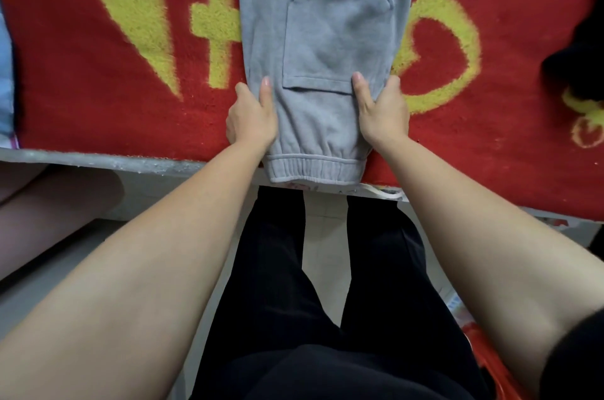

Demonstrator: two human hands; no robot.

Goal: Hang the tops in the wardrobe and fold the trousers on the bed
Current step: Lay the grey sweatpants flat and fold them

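My left hand and my right hand each pinch one side edge of the grey trousers — thumbs lying flat on top of the cloth, the other fingers curled round the edge and mostly hidden beneath it. The trousers lie flat on the bed, over a red blanket with yellow shapes, and stretch away from my fingers toward the far side. Between my two thumbs sits a patch pocket, its lower seam level with my thumb tips. Nearer to me than my fingers, the ribbed elastic cuff hangs just over the bed's edge. Off to the right of my right hand, well apart, lies a dark garment.
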